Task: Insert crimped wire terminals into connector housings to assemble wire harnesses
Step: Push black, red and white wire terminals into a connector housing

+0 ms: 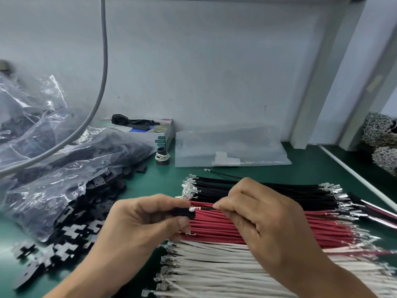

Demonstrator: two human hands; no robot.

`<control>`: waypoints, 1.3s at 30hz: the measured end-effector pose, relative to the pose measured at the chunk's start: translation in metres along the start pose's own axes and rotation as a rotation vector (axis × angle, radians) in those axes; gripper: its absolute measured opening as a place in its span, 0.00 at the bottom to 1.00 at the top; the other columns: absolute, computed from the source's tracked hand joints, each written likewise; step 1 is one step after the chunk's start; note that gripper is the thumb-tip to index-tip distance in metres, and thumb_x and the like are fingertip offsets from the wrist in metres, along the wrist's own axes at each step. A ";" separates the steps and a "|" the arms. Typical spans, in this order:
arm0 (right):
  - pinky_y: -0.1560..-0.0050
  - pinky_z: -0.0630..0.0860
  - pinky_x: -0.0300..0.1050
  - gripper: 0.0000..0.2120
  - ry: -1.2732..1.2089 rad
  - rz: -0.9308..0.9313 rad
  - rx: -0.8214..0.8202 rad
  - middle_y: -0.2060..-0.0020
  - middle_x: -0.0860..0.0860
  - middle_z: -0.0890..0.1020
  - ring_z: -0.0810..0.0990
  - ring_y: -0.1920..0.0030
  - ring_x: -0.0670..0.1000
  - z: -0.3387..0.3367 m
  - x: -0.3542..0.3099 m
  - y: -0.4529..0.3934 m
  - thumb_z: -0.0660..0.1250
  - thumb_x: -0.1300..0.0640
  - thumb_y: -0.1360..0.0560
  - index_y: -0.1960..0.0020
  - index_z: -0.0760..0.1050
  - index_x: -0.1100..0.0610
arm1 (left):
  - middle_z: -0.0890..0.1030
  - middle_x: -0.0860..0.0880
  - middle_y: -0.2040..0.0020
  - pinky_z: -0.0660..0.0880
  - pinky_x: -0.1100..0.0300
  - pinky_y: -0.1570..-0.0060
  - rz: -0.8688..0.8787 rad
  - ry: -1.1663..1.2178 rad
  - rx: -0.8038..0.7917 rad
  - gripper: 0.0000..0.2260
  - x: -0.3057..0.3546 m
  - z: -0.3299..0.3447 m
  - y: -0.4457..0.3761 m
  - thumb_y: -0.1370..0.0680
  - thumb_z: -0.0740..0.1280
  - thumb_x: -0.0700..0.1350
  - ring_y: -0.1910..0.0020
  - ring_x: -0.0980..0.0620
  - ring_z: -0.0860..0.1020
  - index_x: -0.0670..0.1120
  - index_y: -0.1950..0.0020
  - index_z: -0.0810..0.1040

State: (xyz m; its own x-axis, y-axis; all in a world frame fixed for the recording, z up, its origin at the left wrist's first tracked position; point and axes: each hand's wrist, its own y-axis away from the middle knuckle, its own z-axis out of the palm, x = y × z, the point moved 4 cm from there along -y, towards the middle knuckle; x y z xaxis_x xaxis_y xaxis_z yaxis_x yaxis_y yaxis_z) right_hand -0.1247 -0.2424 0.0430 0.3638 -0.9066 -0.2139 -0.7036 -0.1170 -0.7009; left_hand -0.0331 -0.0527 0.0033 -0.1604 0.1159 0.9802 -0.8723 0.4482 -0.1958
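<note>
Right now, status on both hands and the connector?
Left hand pinches black housing. Right hand pinches wire, terminal at housing mouth, not seated. Nothing blocking.

Two bare forearms, left hand (137, 222) and right hand (255, 214) ungloved, short trimmed nails.

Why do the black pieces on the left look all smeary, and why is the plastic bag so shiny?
Head view: the black pieces near the left edge are blurred, as the wide lens is softest there; the plastic bag glares white because its crinkles reflect the light; the left hand and right hand in the middle look sharper.
</note>
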 end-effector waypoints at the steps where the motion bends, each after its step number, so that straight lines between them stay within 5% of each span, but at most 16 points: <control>1: 0.65 0.75 0.36 0.08 -0.011 -0.008 0.003 0.58 0.42 0.78 0.76 0.62 0.41 -0.001 0.000 0.000 0.66 0.52 0.21 0.50 0.84 0.50 | 0.86 0.35 0.62 0.85 0.54 0.61 -0.004 0.004 -0.001 0.13 0.001 0.000 0.000 0.38 0.79 0.40 0.64 0.43 0.86 0.45 0.53 0.89; 12: 0.58 0.76 0.38 0.09 -0.199 0.117 -0.004 0.57 0.40 0.77 0.79 0.57 0.41 0.011 0.000 0.004 0.66 0.52 0.21 0.51 0.84 0.51 | 0.84 0.31 0.62 0.83 0.58 0.63 -0.091 0.088 -0.024 0.14 0.001 0.002 0.001 0.38 0.78 0.37 0.66 0.42 0.85 0.40 0.53 0.88; 18: 0.65 0.77 0.46 0.06 0.001 -0.011 0.024 0.59 0.47 0.78 0.78 0.61 0.48 0.016 -0.008 0.006 0.67 0.58 0.20 0.50 0.83 0.56 | 0.85 0.35 0.62 0.83 0.59 0.62 -0.030 -0.006 -0.009 0.13 0.001 0.003 0.002 0.38 0.78 0.39 0.66 0.43 0.85 0.43 0.54 0.89; 27: 0.58 0.75 0.37 0.06 -0.210 0.134 -0.026 0.57 0.41 0.77 0.78 0.58 0.43 0.021 -0.003 0.008 0.69 0.52 0.23 0.51 0.83 0.53 | 0.85 0.33 0.64 0.82 0.61 0.65 -0.038 0.047 -0.027 0.12 0.002 0.010 0.003 0.36 0.76 0.32 0.68 0.45 0.84 0.39 0.55 0.88; 39: 0.62 0.76 0.45 0.06 -0.041 -0.025 0.001 0.59 0.46 0.77 0.76 0.60 0.47 0.027 -0.012 0.005 0.68 0.55 0.21 0.54 0.82 0.56 | 0.87 0.39 0.62 0.85 0.54 0.60 0.017 -0.116 -0.035 0.12 -0.002 0.007 0.006 0.35 0.82 0.40 0.64 0.42 0.86 0.48 0.52 0.89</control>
State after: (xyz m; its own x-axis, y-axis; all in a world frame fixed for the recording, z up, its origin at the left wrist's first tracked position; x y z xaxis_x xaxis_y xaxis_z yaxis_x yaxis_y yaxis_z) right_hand -0.1164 -0.2211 0.0236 0.4059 -0.8861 -0.2237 -0.6936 -0.1392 -0.7068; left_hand -0.0411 -0.0563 0.0000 -0.2290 0.0208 0.9732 -0.8526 0.4781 -0.2108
